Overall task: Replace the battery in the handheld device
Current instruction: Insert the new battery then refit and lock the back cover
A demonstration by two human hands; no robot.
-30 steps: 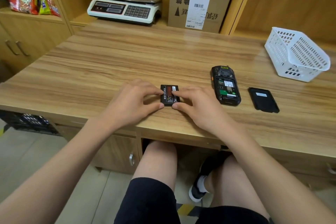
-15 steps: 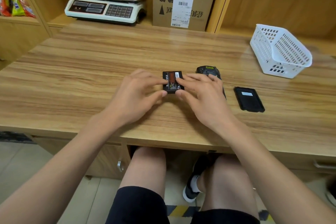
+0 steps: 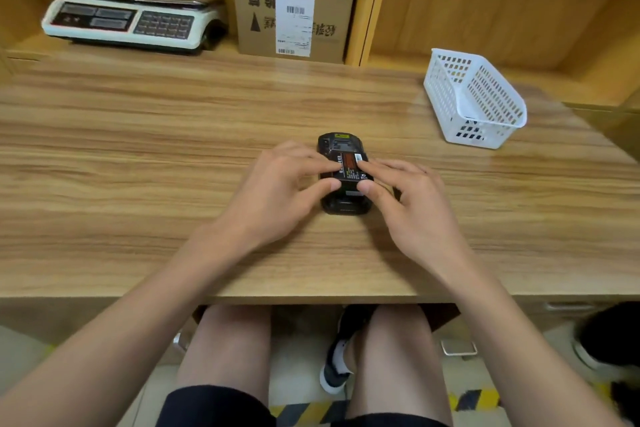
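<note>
The handheld device (image 3: 341,206) lies face down on the wooden surface (image 3: 138,156), near its middle. The battery (image 3: 351,170) sits over the device's open back, pinched from both sides: the left hand (image 3: 277,198) grips its left edge between thumb and forefinger, the right hand (image 3: 412,208) its right edge likewise. Whether the battery is fully seated cannot be told. A white basket (image 3: 478,100) stands well apart, to the right.
</note>
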